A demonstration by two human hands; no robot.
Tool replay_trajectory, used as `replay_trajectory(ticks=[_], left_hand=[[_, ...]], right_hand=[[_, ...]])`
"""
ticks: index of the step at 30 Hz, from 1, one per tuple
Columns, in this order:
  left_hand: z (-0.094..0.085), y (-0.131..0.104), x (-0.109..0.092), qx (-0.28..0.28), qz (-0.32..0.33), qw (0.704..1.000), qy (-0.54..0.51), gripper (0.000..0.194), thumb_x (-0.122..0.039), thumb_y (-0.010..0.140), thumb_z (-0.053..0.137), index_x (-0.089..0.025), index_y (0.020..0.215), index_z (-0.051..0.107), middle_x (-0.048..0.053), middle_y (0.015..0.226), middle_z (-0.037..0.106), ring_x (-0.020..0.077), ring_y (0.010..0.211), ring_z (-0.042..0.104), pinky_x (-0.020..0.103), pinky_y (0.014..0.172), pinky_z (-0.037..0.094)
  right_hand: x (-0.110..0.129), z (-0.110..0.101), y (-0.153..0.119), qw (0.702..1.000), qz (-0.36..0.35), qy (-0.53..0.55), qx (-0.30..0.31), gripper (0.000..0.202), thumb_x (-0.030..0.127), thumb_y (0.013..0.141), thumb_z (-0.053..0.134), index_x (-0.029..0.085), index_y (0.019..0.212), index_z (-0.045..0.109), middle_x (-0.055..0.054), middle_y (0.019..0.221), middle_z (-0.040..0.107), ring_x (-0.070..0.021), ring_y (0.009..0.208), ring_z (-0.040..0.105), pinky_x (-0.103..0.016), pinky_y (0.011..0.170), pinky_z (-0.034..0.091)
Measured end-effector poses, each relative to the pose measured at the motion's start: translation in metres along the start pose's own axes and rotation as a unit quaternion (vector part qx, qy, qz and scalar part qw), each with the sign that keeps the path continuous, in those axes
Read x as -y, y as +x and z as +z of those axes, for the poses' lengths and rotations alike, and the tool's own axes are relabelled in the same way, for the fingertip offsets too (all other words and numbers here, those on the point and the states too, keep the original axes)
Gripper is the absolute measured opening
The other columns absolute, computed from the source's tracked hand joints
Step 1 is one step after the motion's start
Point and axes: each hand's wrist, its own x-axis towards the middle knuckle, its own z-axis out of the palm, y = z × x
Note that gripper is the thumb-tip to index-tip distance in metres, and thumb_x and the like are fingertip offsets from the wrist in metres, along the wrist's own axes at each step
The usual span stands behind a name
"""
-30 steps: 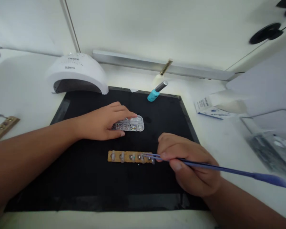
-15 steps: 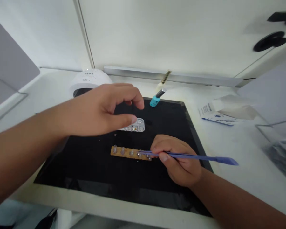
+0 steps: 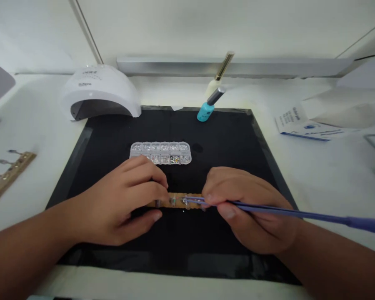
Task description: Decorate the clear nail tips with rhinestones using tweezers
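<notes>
The head view looks down on a white worktop [image 3: 300, 166] set against a pale wall, with a metal rail [image 3: 268, 66] along the back edge. A black mat [image 3: 225, 141] covers the middle of the worktop.

At the mat's far left corner stands a white nail lamp [image 3: 100, 89]. A teal polish bottle [image 3: 208, 107] leans at the mat's far edge, with a gold-handled brush [image 3: 223, 66] just behind it. A clear rhinestone box [image 3: 161, 152] lies on the mat, just beyond the hands. White paper packets [image 3: 315, 125] sit to the right, off the mat, and a second wooden strip [image 3: 6, 177] with nail tips lies off to the left.

The wooden nail-tip strip [image 3: 178, 201] lies flat on the mat between the hands. The left hand [image 3: 125, 200] covers its left end, fingers curled down and pinching it. The right hand [image 3: 250, 208] has its fingers closed around a blue tool [image 3: 300, 215], whose tip rests on the strip's right part. Both hands hide much of the strip.
</notes>
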Motion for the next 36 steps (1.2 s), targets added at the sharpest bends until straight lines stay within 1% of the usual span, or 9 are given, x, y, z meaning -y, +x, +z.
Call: replay_trajectory(ticks=[3,6,9,13,17,26,36], left_hand=[[0.0008,0.0009,0.0017,0.027,-0.032,0.999,-0.005,0.02,-0.01,0.088,0.059,-0.018,0.105,0.055,0.005,0.108,0.057,0.0181,0.098,0.05,0.036,0.088,0.041],[0.0028,0.0015,0.0017,0.033,-0.031,0.999,-0.007,0.024,-0.01,0.089,0.058,-0.018,0.111,0.055,0.004,0.109,0.056,0.0181,0.099,0.049,0.036,0.089,0.04],[0.0044,0.0028,0.0014,0.04,-0.029,0.999,-0.011,0.023,-0.01,0.089,0.057,-0.019,0.111,0.056,0.004,0.109,0.056,0.0181,0.099,0.048,0.036,0.089,0.04],[0.0055,0.004,0.0016,0.051,-0.038,0.998,-0.014,0.024,-0.011,0.09,0.056,-0.019,0.113,0.056,0.004,0.111,0.055,0.0184,0.1,0.048,0.037,0.089,0.04],[0.0061,0.004,0.0017,0.06,-0.037,0.998,-0.005,0.029,-0.011,0.09,0.056,-0.019,0.118,0.055,0.005,0.112,0.055,0.0189,0.1,0.048,0.037,0.089,0.04],[0.0071,0.0033,-0.0001,0.063,-0.032,0.997,0.009,0.033,-0.013,0.09,0.056,-0.019,0.122,0.054,0.005,0.111,0.055,0.0198,0.1,0.048,0.038,0.088,0.041],[0.0083,0.0057,0.0011,0.061,-0.033,0.998,0.006,0.032,-0.012,0.089,0.056,-0.019,0.12,0.055,0.004,0.111,0.056,0.0197,0.099,0.048,0.039,0.088,0.04]], right_hand=[[-0.0023,-0.0013,-0.0021,1.0,0.001,0.001,0.005,0.017,0.006,0.087,0.049,0.018,0.096,0.059,-0.004,0.077,0.065,-0.0149,0.071,0.062,-0.032,0.067,0.053],[-0.0033,-0.0043,-0.0041,1.0,0.009,-0.007,0.026,0.016,0.007,0.088,0.05,0.018,0.096,0.058,-0.003,0.078,0.066,-0.0148,0.074,0.064,-0.031,0.07,0.055],[-0.0028,-0.0078,-0.0047,0.998,0.023,-0.021,0.046,0.018,0.007,0.088,0.05,0.019,0.099,0.057,-0.003,0.081,0.068,-0.0146,0.075,0.065,-0.031,0.073,0.056],[-0.0026,-0.0092,-0.0046,0.998,0.02,-0.024,0.058,0.016,0.009,0.089,0.05,0.019,0.099,0.057,-0.004,0.08,0.069,-0.0149,0.076,0.066,-0.031,0.073,0.056],[-0.003,-0.0071,-0.0039,0.998,0.013,-0.021,0.054,0.013,0.011,0.091,0.049,0.019,0.097,0.057,-0.004,0.079,0.069,-0.0153,0.074,0.066,-0.031,0.071,0.055],[-0.0056,-0.0047,-0.0027,0.999,0.004,-0.017,0.051,0.011,0.01,0.091,0.048,0.017,0.092,0.056,-0.004,0.077,0.066,-0.0145,0.072,0.064,-0.03,0.069,0.052],[-0.003,-0.0024,-0.0041,0.999,0.004,-0.019,0.039,0.011,0.014,0.094,0.045,0.018,0.092,0.056,-0.002,0.077,0.065,-0.0135,0.073,0.063,-0.03,0.069,0.052]])
